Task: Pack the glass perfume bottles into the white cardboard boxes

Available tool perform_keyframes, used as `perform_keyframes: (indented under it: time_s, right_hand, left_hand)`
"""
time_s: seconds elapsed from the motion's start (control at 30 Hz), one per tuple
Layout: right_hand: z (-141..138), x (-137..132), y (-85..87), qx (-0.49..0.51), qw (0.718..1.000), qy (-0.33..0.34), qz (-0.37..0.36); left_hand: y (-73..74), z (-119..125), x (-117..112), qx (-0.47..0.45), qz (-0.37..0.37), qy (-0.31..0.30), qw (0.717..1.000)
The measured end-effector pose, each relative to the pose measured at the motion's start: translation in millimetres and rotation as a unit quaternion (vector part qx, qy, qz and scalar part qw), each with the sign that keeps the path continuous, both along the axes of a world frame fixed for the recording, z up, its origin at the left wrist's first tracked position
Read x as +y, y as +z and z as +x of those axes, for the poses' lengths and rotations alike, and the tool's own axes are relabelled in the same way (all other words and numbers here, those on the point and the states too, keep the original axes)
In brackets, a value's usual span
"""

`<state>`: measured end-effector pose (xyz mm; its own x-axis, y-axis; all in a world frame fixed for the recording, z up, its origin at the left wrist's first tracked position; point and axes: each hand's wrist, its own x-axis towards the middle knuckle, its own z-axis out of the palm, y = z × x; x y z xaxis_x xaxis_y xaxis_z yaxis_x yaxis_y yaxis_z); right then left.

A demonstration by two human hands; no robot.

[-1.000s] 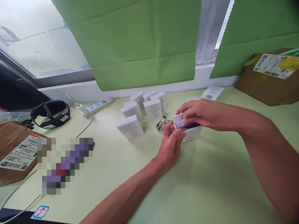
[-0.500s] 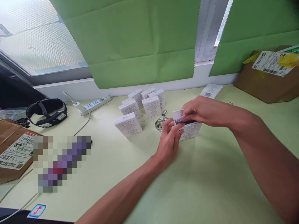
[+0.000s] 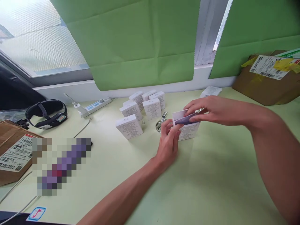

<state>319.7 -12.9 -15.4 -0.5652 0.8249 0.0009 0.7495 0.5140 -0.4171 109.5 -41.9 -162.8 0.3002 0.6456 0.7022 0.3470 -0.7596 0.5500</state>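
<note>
A small white printed box [image 3: 188, 130] stands on the pale green table [image 3: 211, 175], its top open with a dark purple inside showing. My left hand [image 3: 169, 140] grips the box's left side, fingers curled round it. From above, my right hand [image 3: 206, 109] pinches the box's top flap. Just left of the box lies a small glass bottle with a silver cap [image 3: 161, 122]. Several closed white boxes [image 3: 129, 126] stand in a cluster behind and to the left.
A cardboard parcel with a label [image 3: 269, 78] sits at the back right, another [image 3: 11, 153] at the left edge. A black headband device [image 3: 45, 114], a white power strip [image 3: 96, 105] with cables and a barcoded white box [image 3: 210, 92] lie near the green-papered window.
My right hand has pulled the box's top flap further over the opening, so more of the purple inside shows. My left hand stays on the box's side.
</note>
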Motion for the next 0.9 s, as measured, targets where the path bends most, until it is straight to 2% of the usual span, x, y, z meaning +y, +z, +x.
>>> perform_keyframes:
  time_s: [0.1,0.2,0.4,0.53,0.63,0.8,0.9]
  right_hand:
    - [20,1,0.0,-0.019,0.998,-0.052,-0.019]
    - [32,4,-6.9,0.005,0.991,-0.105,-0.077]
    - [19,2,-7.3,0.04,0.964,-0.105,-0.241]
    - [15,3,-7.1,0.096,0.947,-0.055,-0.303]
    - [17,7,-10.3,0.09,0.946,-0.029,-0.31]
    - [18,11,-12.2,0.047,0.961,0.012,-0.271]
    - [16,11,-12.1,0.051,0.955,-0.005,-0.291]
  left_hand:
    - [-0.3,0,0,0.001,-0.006,0.002,1.0]
    - [-0.4,1,0,0.007,-0.008,-0.003,1.0]
    - [-0.1,1,0,0.01,-0.008,-0.005,1.0]
    - [0.1,1,0,0.011,-0.003,-0.007,1.0]
    - [-0.3,1,1,0.013,-0.004,-0.013,1.0]
    - [0.4,2,2,0.008,-0.005,-0.018,1.0]
    - [1.1,2,2,0.004,-0.001,-0.013,1.0]
